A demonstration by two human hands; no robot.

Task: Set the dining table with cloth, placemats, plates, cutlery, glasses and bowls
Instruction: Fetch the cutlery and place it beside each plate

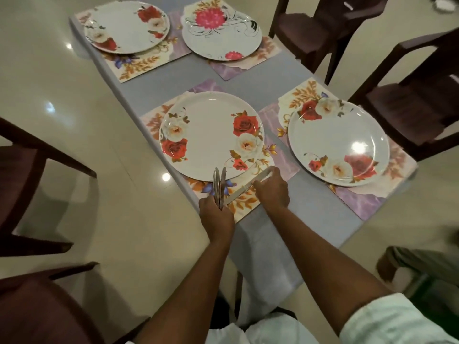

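A grey cloth [248, 90] covers the table. On it lie several floral placemats, each under a white flowered plate. At the near left placemat [244, 203], my left hand [216, 214] grips a bunch of steel cutlery [219, 184], its ends pointing up over the rim of the near left plate [211, 135]. My right hand [272, 189] holds one knife [250, 183] flat on the placemat, just below that plate. To the right sits the near right plate [340, 145]. At the far end are a rose plate [126, 26] and a pink-flower plate [221, 33].
Dark brown chairs stand around the table: two on the right [409, 100], [327, 21] and two on the left [22, 170], [44, 306]. The floor is glossy cream tile [49, 95]. The table's near edge [285, 266] drops off in front of me.
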